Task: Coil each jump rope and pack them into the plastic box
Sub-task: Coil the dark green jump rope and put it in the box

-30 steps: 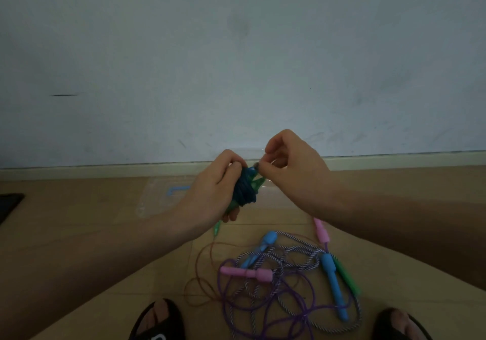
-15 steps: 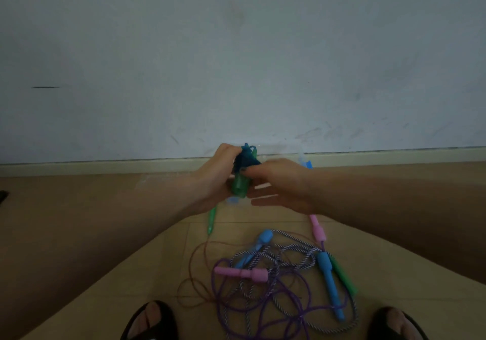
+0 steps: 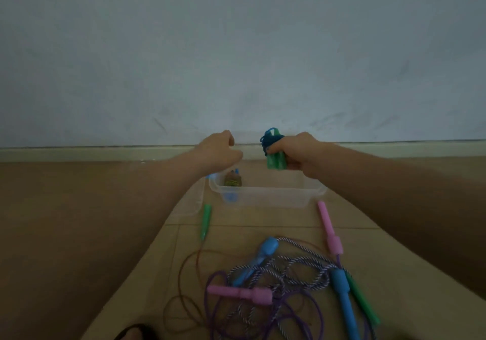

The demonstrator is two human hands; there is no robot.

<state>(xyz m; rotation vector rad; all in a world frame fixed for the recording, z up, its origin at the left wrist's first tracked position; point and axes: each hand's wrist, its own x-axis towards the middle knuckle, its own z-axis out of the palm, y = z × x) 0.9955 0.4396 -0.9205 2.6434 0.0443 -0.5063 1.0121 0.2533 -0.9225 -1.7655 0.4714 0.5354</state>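
The right hand (image 3: 302, 153) grips a coiled jump rope (image 3: 273, 153) above the plastic box (image 3: 263, 195). The left hand (image 3: 221, 153) curls empty.

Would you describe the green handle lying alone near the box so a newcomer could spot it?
Start at the clear plastic box on the floor by the wall. Just off its near left corner lies a slim green handle trailing a thin brownish cord. Other green handles are gripped in the right hand or lie beside a blue handle in the tangle; this one lies alone.
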